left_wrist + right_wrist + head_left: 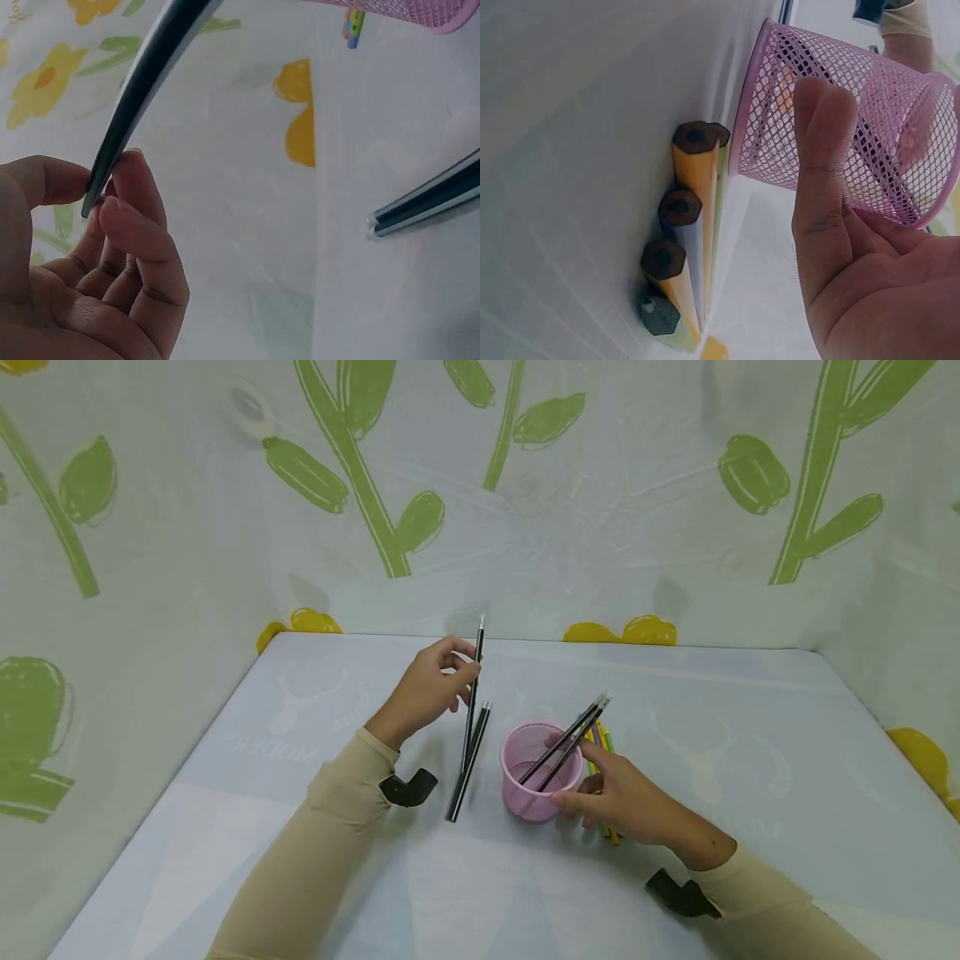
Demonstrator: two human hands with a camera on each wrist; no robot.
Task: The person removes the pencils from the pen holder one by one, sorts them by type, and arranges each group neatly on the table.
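Observation:
My left hand (431, 687) pinches one slim black pencil (471, 720) with silver stripes near its upper end, between thumb and fingertips. It stands steeply, its lower end over more black pencils (462, 789) that lie side by side on the table. With my right hand (633, 802) I grip a pink mesh pen cup (531, 807), thumb and fingers around its side near the rim. Two black pencils (573, 737) lean inside, sticking out toward the upper right. In the right wrist view the mesh wall (832, 60) shows dark pencils through it.
Several coloured pencils (697, 165), yellow, green and purplish, lie on the table just right of the cup, partly behind my right hand. The pale table (262, 860) meets a light backdrop (637, 527) with green leaf prints along its back edge.

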